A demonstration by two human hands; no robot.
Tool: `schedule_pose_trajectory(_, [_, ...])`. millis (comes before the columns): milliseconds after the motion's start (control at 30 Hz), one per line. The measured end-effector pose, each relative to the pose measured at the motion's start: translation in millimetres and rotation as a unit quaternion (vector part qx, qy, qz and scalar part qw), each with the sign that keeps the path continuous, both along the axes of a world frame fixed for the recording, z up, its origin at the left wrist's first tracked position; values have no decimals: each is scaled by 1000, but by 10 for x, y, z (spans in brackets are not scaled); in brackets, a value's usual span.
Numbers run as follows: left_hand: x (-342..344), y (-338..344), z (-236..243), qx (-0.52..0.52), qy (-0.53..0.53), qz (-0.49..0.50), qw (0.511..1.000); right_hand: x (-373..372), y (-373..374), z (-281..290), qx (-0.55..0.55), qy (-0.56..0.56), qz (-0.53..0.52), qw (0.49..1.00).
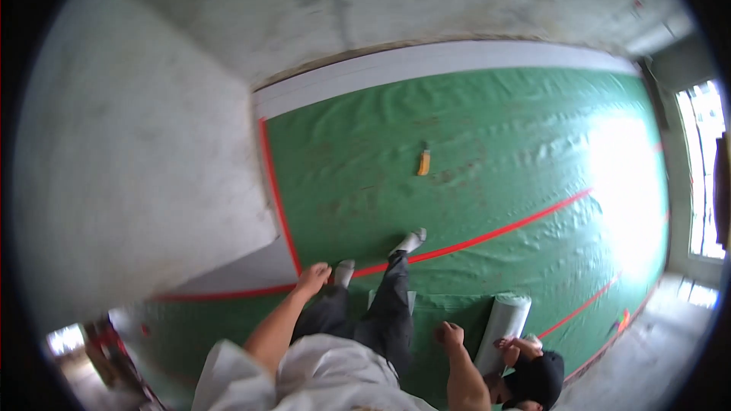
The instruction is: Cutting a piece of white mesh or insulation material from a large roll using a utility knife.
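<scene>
My left hand [313,278] hangs beside my left leg with its fingers curled in; I see nothing in it. On the right, my right hand [451,333] is also loosely closed, and no held thing shows. It is nearest to a roll of pale sheeting [509,318] standing out on the green floor covering [358,183]. Ahead of my feet lies a utility knife with a yellow-orange handle [423,163], out of reach of both hands. Red tape [487,236] runs across the covering as a long strip by my front foot.
Another person in a dark cap [542,374] crouches at the lower right, a hand on the roll. A grey wall corner [228,167] juts in at the left. A small orange object [624,320] lies near the right edge. A bright window [702,171] is at far right.
</scene>
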State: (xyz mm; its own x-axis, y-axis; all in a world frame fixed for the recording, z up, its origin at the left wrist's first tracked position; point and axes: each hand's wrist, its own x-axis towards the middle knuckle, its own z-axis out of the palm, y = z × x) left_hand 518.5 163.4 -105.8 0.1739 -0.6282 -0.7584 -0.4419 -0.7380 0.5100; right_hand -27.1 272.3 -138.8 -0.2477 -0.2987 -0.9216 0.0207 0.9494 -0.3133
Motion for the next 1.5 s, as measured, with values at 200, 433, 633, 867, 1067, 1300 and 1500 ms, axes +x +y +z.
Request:
schedule_pose_trajectory(200, [-1234, -526, 48, -25, 47, 28, 998, -445, -1750, -1233, -118, 145, 239, 953])
schedule_pose_trajectory(433, [-1488, -595, -158, 85, 71, 105, 988, 296, -4108, -2448, -223, 75, 205, 950])
schedule_pose_trajectory(633, [-1896, -1084, -223, 123, -89, 126, 980, 740, -5271, -3738, -183, 171, 280, 927])
schedule_pose_trajectory(867, [-1780, -1486, -11, 35, -89, 96, 991, 1203, -5772, -4808, -172, 346, 217, 897])
schedule_pose_trajectory(1067, [-1691, -1536, -46, 92, -91, 101, 986, 1040, -5216, -4834, -207, 193, 152, 947])
schedule_pose_trajectory(1300, [-1294, -1385, -387, 99, -70, 121, 985, 1300, -3030, -2323, -174, -229, -106, 952])
schedule_pose_trajectory(1500, [-1582, -1626, -278, 53, -13, 26, 998, 700, -2274, -1255, -162, -168, -193, 953])
